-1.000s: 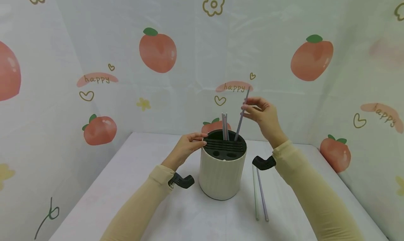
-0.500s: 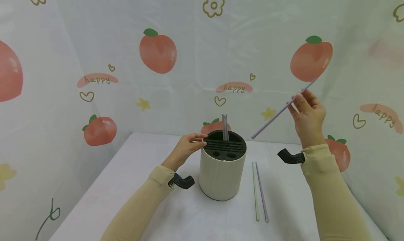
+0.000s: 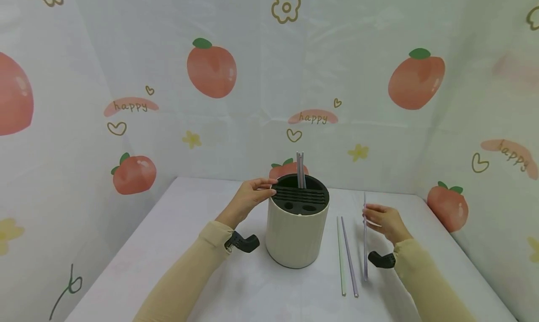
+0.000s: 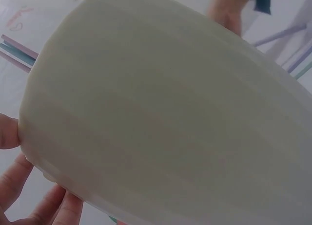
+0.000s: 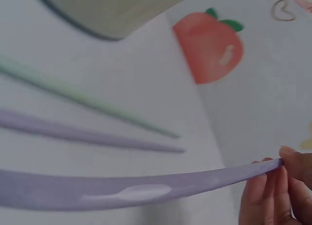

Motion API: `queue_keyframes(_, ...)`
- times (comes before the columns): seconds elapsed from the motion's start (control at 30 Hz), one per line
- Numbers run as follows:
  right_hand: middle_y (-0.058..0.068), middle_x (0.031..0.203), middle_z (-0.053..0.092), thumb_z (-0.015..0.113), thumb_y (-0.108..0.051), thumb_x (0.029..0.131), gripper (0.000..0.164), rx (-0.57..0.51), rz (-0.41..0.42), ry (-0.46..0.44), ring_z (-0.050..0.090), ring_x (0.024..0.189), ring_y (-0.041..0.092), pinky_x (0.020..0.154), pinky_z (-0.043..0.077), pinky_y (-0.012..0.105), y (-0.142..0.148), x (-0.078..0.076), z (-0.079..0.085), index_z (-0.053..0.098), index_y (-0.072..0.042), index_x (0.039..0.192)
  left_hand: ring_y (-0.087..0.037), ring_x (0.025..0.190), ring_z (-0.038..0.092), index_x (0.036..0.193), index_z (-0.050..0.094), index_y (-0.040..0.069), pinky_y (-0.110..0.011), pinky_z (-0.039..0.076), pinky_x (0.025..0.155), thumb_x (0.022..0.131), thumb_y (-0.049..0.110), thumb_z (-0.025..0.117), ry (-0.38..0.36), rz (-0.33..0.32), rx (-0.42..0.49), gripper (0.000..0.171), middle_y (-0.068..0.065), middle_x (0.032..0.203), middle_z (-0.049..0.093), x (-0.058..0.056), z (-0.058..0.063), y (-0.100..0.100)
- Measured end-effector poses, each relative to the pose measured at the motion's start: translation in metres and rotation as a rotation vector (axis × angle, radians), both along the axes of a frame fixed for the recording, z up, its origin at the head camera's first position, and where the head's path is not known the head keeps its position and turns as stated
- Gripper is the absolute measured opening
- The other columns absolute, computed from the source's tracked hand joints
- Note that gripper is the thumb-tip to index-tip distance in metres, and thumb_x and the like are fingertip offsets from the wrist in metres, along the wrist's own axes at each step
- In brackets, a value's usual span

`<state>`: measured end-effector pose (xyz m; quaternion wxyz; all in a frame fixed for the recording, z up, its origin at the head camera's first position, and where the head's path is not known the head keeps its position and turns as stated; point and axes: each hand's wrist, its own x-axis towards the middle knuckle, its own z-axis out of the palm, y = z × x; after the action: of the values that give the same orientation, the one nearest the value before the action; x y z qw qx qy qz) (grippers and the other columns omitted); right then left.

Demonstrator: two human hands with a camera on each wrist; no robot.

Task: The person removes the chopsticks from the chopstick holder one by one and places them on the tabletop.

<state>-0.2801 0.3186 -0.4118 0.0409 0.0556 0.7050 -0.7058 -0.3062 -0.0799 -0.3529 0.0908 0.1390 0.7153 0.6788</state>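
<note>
A cream cylindrical utensil holder (image 3: 296, 240) with a black slotted top stands mid-table. Several thin chopsticks (image 3: 301, 170) stand upright in its rear compartment; in the left wrist view coloured chopstick ends (image 4: 19, 53) poke past the rim. My left hand (image 3: 248, 198) rests on the holder's left rim with fairly straight fingers. To the right of the holder, my right hand (image 3: 385, 221) pinches a purple chopstick (image 3: 365, 256) between thumb and fingertips, close over the table. The right wrist view shows this chopstick (image 5: 136, 192) narrowing toward the fingertips (image 5: 291, 159).
Left of the held chopstick, a green chopstick (image 3: 341, 261) and another purple chopstick (image 3: 350, 261) lie side by side on the white table (image 3: 202, 209). A white backdrop (image 3: 261, 69) printed with peaches rises behind and beside the table.
The right hand has drawn its chopstick out of the holder's top, swung right, and lowered it beside the two lying chopsticks. The left hand has stayed at the rim.
</note>
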Motion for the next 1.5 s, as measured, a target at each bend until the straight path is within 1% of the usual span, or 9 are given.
queue_keyframes(0.07,-0.008,0.087,0.07,0.061,-0.008,0.095,0.025,0.062,0.023,-0.05,0.067,0.082,0.005,0.074,0.058,0.023,-0.001,0.0,-0.014,0.061,0.003,0.118,-0.029,0.127,0.045,0.126,0.062,0.004,-0.042,0.041,0.11,0.091,0.007,0.064,-0.002,-0.002,0.003,0.035,-0.014,0.135,0.049,0.0,0.0,0.0)
queue_keyframes(0.17,-0.006,0.088,0.071,0.062,-0.007,0.094,0.038,0.112,0.028,-0.101,0.067,0.079,0.007,0.071,0.058,0.023,-0.003,0.0,-0.028,0.054,0.013,0.125,-0.028,0.127,0.044,0.126,0.061,0.004,-0.042,0.04,0.11,0.091,0.008,0.064,-0.003,-0.007,0.005,0.036,-0.014,0.135,0.048,0.0,0.0,0.0)
queue_keyframes(0.3,-0.005,0.083,0.07,0.063,-0.006,0.093,0.037,0.17,0.013,-0.12,0.065,0.074,0.006,0.066,0.056,0.021,-0.005,-0.002,-0.042,0.055,0.016,0.121,-0.028,0.127,0.044,0.127,0.061,0.005,-0.042,0.04,0.11,0.091,0.009,0.064,0.002,-0.012,-0.002,0.037,-0.014,0.135,0.048,0.0,0.001,-0.001)
queue_keyframes(0.5,-0.004,0.076,0.067,0.066,-0.003,0.089,0.038,0.286,-0.025,-0.105,0.062,0.067,0.006,0.061,0.056,0.021,-0.011,-0.005,-0.057,0.055,0.019,0.117,-0.028,0.127,0.044,0.127,0.061,0.005,-0.041,0.041,0.11,0.091,0.009,0.065,0.0,-0.014,0.004,0.036,-0.014,0.135,0.048,-0.001,0.0,0.0)
queue_keyframes(0.77,-0.001,0.077,0.066,0.069,-0.003,0.086,0.038,0.345,-0.051,-0.102,0.062,0.067,0.007,0.059,0.057,0.023,-0.018,-0.008,-0.061,0.055,0.018,0.114,-0.028,0.125,0.044,0.128,0.061,0.005,-0.042,0.04,0.11,0.091,0.01,0.064,0.001,-0.017,0.003,0.037,-0.014,0.134,0.047,-0.001,-0.001,0.0)
queue_keyframes(1.03,0.007,0.079,0.065,0.073,0.0,0.082,0.037,0.409,-0.066,-0.114,0.061,0.066,0.009,0.059,0.057,0.024,-0.026,-0.01,-0.059,0.054,0.016,0.109,-0.028,0.125,0.044,0.128,0.06,0.004,-0.042,0.04,0.11,0.091,0.01,0.064,0.007,-0.014,-0.001,0.037,-0.015,0.133,0.048,0.0,0.0,-0.002)
queue_keyframes(1.23,0.009,0.08,0.065,0.073,0.0,0.081,0.034,0.46,-0.071,-0.119,0.061,0.065,0.01,0.059,0.057,0.025,-0.03,-0.009,-0.057,0.055,0.015,0.107,-0.028,0.127,0.044,0.128,0.061,0.006,-0.042,0.04,0.11,0.091,0.011,0.065,0.007,-0.017,-0.007,0.038,-0.014,0.135,0.048,-0.001,0.0,-0.002)
queue_keyframes(1.37,0.008,0.079,0.066,0.073,0.0,0.081,0.034,0.465,-0.066,-0.121,0.062,0.065,0.01,0.059,0.057,0.025,-0.029,-0.009,-0.056,0.056,0.015,0.106,-0.028,0.126,0.044,0.128,0.061,0.006,-0.042,0.04,0.111,0.091,0.01,0.065,0.002,-0.016,-0.003,0.037,-0.014,0.135,0.048,-0.001,-0.001,-0.001)
queue_keyframes(1.5,0.005,0.078,0.065,0.073,-0.003,0.082,0.033,0.429,-0.045,-0.133,0.061,0.066,0.01,0.06,0.058,0.024,-0.026,-0.009,-0.055,0.056,0.014,0.105,-0.027,0.125,0.044,0.128,0.06,0.004,-0.042,0.04,0.111,0.091,0.008,0.064,-0.001,-0.018,0.008,0.037,-0.014,0.133,0.048,-0.001,0.0,-0.001)
